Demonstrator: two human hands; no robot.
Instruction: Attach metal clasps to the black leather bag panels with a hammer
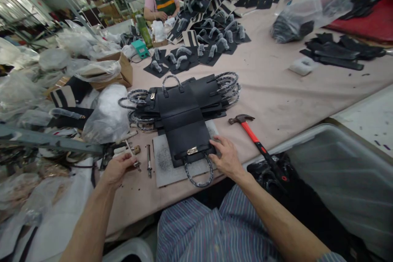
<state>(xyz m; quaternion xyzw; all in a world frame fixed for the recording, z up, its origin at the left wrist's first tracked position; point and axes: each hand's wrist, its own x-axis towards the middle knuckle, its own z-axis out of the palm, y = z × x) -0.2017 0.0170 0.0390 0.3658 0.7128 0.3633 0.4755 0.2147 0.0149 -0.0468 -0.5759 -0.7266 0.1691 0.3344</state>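
Note:
A black leather handbag panel [186, 141] lies flat, its lower end over a pale board [162, 163]. That end carries a gold clasp [192, 150] and a plastic-wrapped loop handle [199, 184]. My right hand [226, 157] has its thumb and fingers at the panel's right edge, holding it. To the left, the fingers of my left hand [118, 168] are closed on a thin metal rod-like tool [135, 163]. Between that hand and the board lies a second metal rod tool [149, 160]. More black bag pieces [215, 108] with wrapped handles are stacked beneath the panel.
A red-handled claw hammer [253, 137] lies right of the panel. Farther back are many wrapped handle pieces [181, 57], a teal box [140, 49] and a co-worker [161, 0]. Plastic bags [107, 110] crowd the left; a translucent bin [331, 172] stands at right.

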